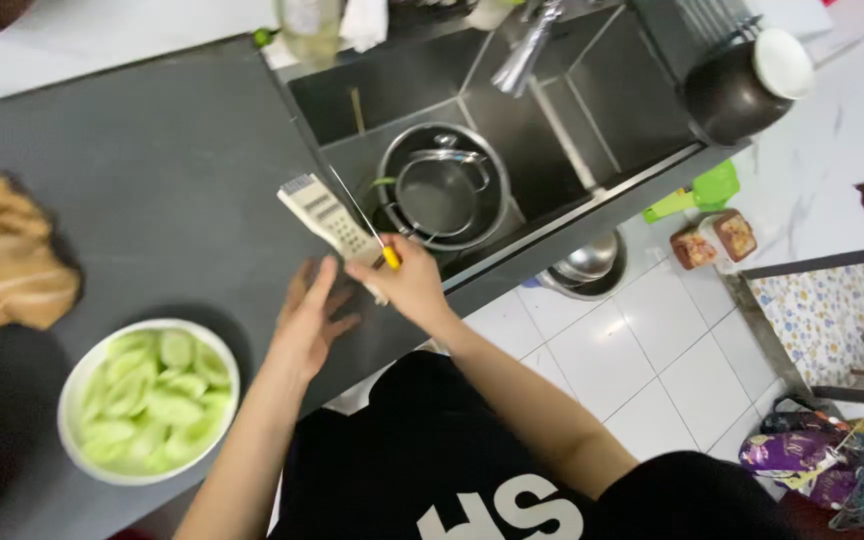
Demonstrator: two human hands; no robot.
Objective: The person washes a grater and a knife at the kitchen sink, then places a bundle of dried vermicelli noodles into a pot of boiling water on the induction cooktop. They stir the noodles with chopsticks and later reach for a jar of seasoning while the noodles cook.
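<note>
While the dark grey table (152,180) fills most of the view, the steel sink (592,90) lies beyond the grip, with a round strainer pan (442,195) sitting in its near basin. To the left of the grip and nearer the person, a white bowl (149,402) of pale green cucumber slices stands on the table, well apart from both hands. On the tiled floor to the right of the grip lie two small square packages (714,240), brownish-red with pale lids, just beside a bright green plastic scoop (697,193); a purple bag (797,455) lies further right, by the person's side. The right hand (410,285) is closed around the yellow handle of a flat white grater (330,218). The grater's long axis runs diagonally, its head pointing up and left, away from the person, over the table edge beside the sink. The left hand (310,318) lies flat and open just left of the grip, holding nothing, fingers spread on the table.
</note>
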